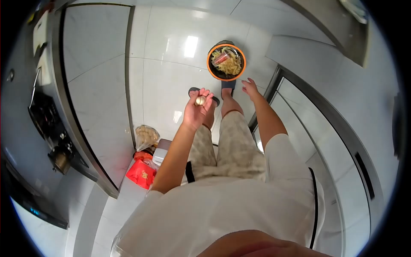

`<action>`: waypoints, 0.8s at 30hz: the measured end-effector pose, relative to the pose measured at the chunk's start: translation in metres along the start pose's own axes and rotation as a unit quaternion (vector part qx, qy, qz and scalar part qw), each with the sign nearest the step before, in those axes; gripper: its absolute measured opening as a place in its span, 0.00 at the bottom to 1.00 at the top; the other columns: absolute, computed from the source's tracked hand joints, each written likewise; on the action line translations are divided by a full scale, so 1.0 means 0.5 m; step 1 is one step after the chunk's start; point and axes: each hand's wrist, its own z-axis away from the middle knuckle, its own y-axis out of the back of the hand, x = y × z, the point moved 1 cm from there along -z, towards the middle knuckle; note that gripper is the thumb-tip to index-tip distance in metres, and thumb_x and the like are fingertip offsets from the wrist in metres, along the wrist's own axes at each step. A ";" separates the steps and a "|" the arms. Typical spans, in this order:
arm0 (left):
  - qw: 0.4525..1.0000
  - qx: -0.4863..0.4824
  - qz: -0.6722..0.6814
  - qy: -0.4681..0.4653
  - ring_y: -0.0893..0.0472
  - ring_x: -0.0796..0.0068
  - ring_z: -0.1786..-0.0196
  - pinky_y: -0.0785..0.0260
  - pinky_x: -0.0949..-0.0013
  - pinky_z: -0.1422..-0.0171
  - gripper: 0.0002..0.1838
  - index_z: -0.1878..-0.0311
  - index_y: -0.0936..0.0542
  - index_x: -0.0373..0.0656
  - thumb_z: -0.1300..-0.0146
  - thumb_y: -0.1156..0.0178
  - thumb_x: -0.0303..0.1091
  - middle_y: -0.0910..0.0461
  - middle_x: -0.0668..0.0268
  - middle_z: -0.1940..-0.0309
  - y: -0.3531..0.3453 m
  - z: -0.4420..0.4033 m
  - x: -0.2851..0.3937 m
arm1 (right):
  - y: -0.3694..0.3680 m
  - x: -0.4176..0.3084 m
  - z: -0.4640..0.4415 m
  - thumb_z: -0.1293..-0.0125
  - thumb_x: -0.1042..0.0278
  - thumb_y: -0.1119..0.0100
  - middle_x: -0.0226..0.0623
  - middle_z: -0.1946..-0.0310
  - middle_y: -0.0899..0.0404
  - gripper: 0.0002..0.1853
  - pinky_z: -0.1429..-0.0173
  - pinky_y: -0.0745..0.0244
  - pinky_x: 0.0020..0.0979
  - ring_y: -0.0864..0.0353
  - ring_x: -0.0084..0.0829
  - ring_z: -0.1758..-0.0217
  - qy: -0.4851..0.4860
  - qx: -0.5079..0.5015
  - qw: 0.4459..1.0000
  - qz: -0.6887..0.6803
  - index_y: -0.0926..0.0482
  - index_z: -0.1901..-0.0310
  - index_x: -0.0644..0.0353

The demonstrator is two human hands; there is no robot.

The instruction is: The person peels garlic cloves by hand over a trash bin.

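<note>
Palm up, my left hand [197, 112] cups pale peeled garlic cloves [200, 100] in its curled fingers, above my slippered foot. My right hand [250, 88] is stretched forward with its fingers apart and nothing in it. Just ahead of that hand, on the floor by my feet, stands a round trash bin [209, 70] with an orange rim. Inside the bin lie yellowish-green peelings [230, 66] and a clear plastic package [221, 58] with a red label.
Left of my legs, a clear bag of round brownish items [146, 137] sits by the cabinet, with a red bag [141, 173] behind it. A stove [47, 115] runs along the left counter. A glass-paned door frame [317, 141] stands at right. The tiled floor [167, 85] looks glossy.
</note>
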 end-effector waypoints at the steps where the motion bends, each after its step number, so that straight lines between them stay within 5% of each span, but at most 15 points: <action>1: 1.000 0.026 0.003 -0.003 0.17 0.54 0.38 0.17 0.62 0.36 0.15 0.41 0.23 0.37 0.18 0.48 0.39 0.16 0.57 0.44 0.035 -0.001 -0.007 | -0.033 0.028 -0.016 0.28 0.60 0.34 0.43 0.32 0.26 0.42 0.37 0.17 0.36 0.18 0.39 0.39 -0.010 0.008 1.000 -0.008 0.47 0.18 0.53; 8: 0.997 0.072 -0.007 0.035 0.17 0.61 0.36 0.23 0.64 0.31 0.15 0.42 0.22 0.39 0.17 0.50 0.40 0.16 0.61 0.45 0.143 -0.045 -0.029 | -0.124 0.067 -0.132 0.23 0.73 0.45 0.46 0.34 0.25 0.38 0.43 0.11 0.43 0.13 0.39 0.44 0.034 -0.007 0.991 -0.129 0.52 0.19 0.46; 17: 0.993 0.099 -0.059 0.017 0.16 0.63 0.40 0.23 0.66 0.34 0.14 0.43 0.23 0.39 0.17 0.52 0.38 0.15 0.62 0.48 0.120 -0.011 0.007 | -0.138 0.058 -0.130 0.27 0.74 0.40 0.51 0.39 0.24 0.31 0.50 0.08 0.42 0.11 0.43 0.48 0.065 0.045 0.990 -0.120 0.44 0.28 0.53; 24: 0.992 0.098 -0.075 -0.006 0.14 0.66 0.47 0.19 0.71 0.43 0.14 0.42 0.23 0.38 0.18 0.50 0.38 0.16 0.62 0.52 0.022 0.059 0.077 | -0.120 0.005 0.060 0.29 0.74 0.37 0.52 0.42 0.23 0.32 0.51 0.08 0.46 0.11 0.44 0.48 0.089 0.020 0.979 -0.183 0.43 0.30 0.60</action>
